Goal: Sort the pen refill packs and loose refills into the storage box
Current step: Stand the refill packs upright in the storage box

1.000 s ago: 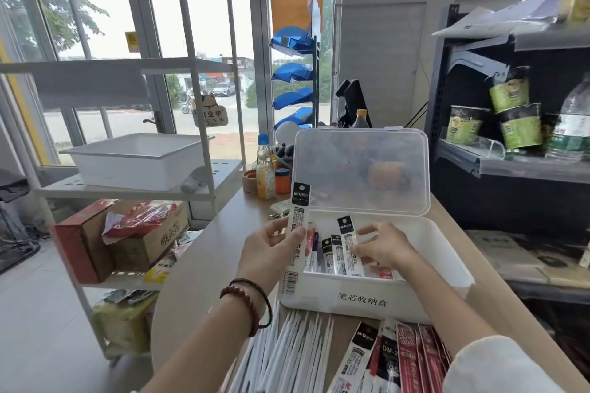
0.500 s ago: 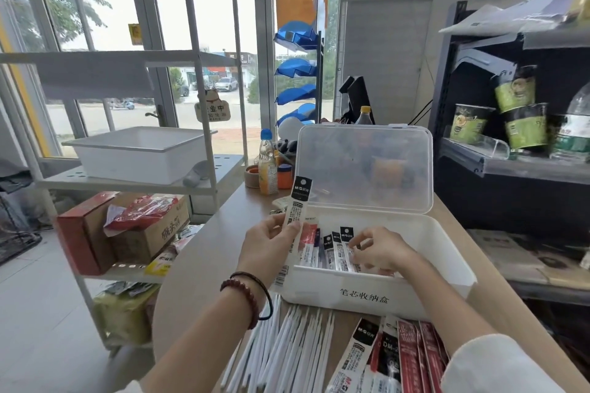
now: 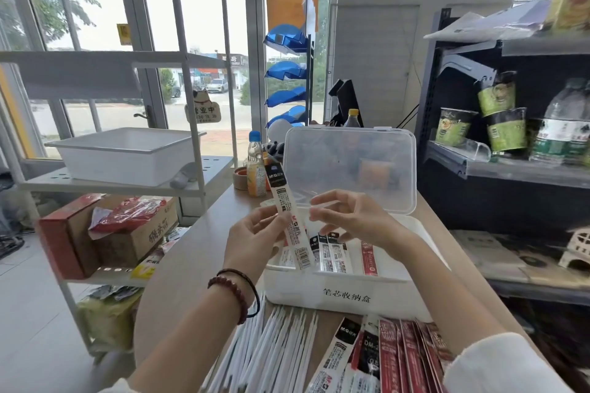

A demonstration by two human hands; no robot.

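Observation:
A white storage box (image 3: 344, 295) with its clear lid (image 3: 349, 166) raised stands on the table. Several refill packs (image 3: 335, 254) stand upright inside it. My left hand (image 3: 252, 239) pinches a long black-and-white refill pack (image 3: 285, 207) tilted above the box's left end. My right hand (image 3: 348, 217) hovers above the box beside that pack, fingers loosely bent and holding nothing. In front of the box lie white loose refills (image 3: 274, 348) and a fan of black and red packs (image 3: 392, 357).
A drink bottle (image 3: 255, 166) and a small tape roll (image 3: 240, 178) stand behind the box on the left. A white rack with a tray (image 3: 127, 153) and cartons is left of the table. Dark shelves with cups and bottles (image 3: 507, 124) rise on the right.
My right hand has come up out of the box and now hovers near the pack. My left hand has lifted the pack a little higher.

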